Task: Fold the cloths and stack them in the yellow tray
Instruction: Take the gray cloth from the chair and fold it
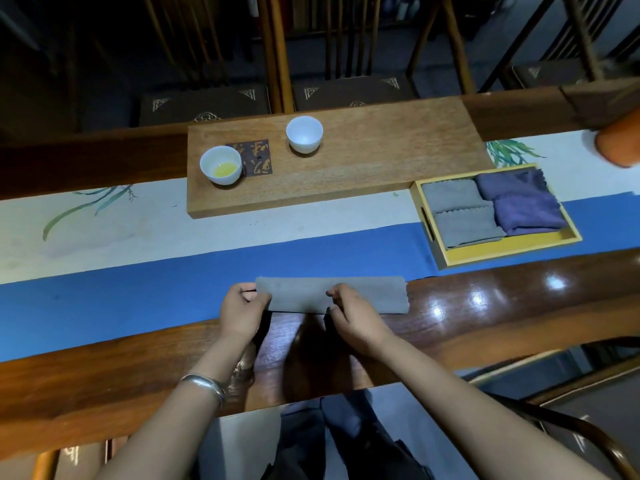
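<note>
A grey cloth (367,294), folded into a long narrow strip, lies across the near edge of the blue table runner (138,306). My left hand (242,311) pinches the strip's left end. My right hand (353,317) grips its front edge near the middle. To the right stands the yellow tray (502,249). It holds two folded grey cloths (460,213) on its left side and two folded purple cloths (519,206) on its right side.
A wooden board (381,161) at the back carries two white cups, one (221,165) with yellow liquid, the other (304,134) empty, plus a dark coaster (256,157). An orange object (620,143) sits at the far right. Chairs stand behind the table.
</note>
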The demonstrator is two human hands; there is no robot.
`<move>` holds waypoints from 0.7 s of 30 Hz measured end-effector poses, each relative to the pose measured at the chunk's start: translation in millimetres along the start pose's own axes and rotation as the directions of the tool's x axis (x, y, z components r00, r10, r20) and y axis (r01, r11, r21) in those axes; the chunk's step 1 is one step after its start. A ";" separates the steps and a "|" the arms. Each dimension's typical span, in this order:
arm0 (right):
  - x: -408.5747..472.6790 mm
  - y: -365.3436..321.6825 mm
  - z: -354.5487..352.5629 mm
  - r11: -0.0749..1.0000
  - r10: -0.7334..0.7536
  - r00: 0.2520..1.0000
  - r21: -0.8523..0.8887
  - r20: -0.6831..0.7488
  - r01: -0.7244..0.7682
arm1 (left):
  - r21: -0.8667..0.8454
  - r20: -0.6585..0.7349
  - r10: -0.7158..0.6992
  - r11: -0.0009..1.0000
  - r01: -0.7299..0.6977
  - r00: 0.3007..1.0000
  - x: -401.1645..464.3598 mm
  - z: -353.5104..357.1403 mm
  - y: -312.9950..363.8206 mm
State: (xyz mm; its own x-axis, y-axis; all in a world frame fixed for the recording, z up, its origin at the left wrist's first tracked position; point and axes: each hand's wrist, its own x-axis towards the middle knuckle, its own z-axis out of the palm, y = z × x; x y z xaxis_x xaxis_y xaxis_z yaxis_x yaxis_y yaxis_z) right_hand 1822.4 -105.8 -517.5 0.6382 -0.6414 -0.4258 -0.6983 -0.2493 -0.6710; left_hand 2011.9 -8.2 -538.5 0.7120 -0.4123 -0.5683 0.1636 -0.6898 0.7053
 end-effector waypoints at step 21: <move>-33.3 42.8 -50.1 0.787 0.390 0.879 0.594 -0.273 -0.164 | -0.005 0.470 0.241 0.963 -0.270 0.849 -72.1 135.0 74.2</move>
State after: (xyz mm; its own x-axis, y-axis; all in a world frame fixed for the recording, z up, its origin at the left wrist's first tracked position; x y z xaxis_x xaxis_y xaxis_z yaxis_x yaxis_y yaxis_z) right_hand 1755.0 -131.5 -501.7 0.2002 -0.8595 -0.4702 -0.4619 0.3405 -0.8190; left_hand 1880.6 -110.0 -502.4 0.3230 -0.7960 -0.5119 -0.0317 -0.5497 0.8348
